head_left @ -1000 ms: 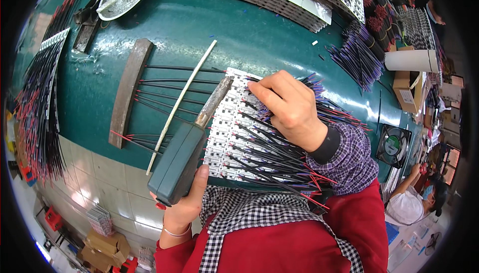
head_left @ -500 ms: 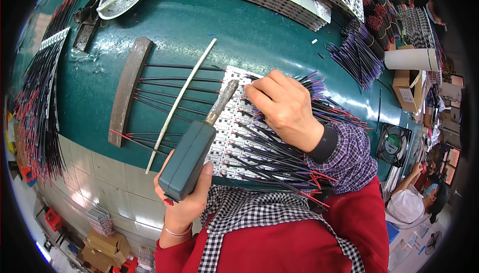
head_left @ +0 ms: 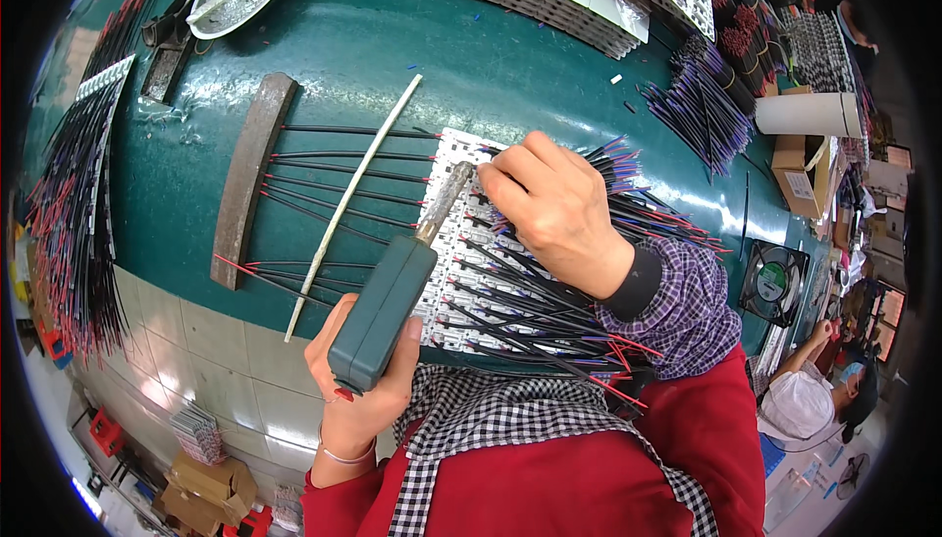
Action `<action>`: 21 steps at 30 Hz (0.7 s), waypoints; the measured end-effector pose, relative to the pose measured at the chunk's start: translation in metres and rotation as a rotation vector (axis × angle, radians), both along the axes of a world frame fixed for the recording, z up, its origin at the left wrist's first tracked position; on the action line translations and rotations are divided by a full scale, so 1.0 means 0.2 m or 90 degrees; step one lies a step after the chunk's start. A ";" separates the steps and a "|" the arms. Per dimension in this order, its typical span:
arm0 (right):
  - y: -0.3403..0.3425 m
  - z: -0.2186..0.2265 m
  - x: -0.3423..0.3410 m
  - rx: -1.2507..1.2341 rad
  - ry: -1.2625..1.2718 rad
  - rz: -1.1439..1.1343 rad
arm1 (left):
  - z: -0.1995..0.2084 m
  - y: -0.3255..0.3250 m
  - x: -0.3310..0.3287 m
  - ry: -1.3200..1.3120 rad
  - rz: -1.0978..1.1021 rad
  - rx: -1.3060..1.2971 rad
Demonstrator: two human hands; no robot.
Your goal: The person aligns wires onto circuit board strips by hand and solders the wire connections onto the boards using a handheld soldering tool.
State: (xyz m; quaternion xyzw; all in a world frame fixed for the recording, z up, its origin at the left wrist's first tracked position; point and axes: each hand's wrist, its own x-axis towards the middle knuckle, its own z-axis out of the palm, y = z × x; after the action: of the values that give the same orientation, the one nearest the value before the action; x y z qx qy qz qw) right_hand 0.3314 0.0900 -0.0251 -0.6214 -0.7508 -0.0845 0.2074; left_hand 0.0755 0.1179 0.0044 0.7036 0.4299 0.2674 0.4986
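Dark green soldering iron point(head_left: 385, 309) aslant, tip over a white circuit panel point(head_left: 449, 277) thick with black wires point(head_left: 549, 303).

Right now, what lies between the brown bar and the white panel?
The head view shows black wires between them, a pale stick across the wires, and, lower down, the green tool in the left hand.

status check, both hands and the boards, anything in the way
Left hand gripping dark green soldering iron, tip at white boards. Right hand pinched beside tip, contents hidden. Black wires across boards' right side, possibly in the way.
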 end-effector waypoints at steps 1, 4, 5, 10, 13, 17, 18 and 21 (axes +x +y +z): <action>0.00 0.00 0.00 0.003 -0.003 -0.001 | 0.00 0.00 0.00 0.000 0.000 0.000; 0.01 0.00 0.02 -0.003 -0.011 -0.006 | -0.03 0.01 0.02 -0.021 -0.012 0.037; 0.01 0.00 0.02 0.003 -0.024 -0.011 | -0.03 0.00 0.00 0.016 0.008 0.010; -0.04 0.08 0.01 -0.044 -0.017 0.000 | -0.07 -0.12 -0.15 -0.007 0.164 -0.219; -0.02 -0.06 -0.05 -0.006 -0.033 -0.014 | -0.12 0.02 -0.11 0.012 -0.034 0.236; -0.07 -0.05 -0.04 -0.009 -0.022 -0.033 | -0.08 -0.05 -0.10 -0.079 0.071 -0.101; -0.07 -0.04 -0.04 -0.002 -0.025 -0.038 | -0.05 -0.06 -0.08 -0.120 0.080 -0.119; -0.06 -0.05 -0.03 0.010 0.026 -0.033 | -0.03 -0.05 -0.09 -0.162 0.079 -0.145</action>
State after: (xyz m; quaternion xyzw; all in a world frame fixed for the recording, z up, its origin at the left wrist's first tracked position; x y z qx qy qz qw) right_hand 0.3245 0.0776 -0.0351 -0.6404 -0.7295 -0.0834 0.2253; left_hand 0.0570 0.1086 -0.0010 0.5748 0.4336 0.3342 0.6082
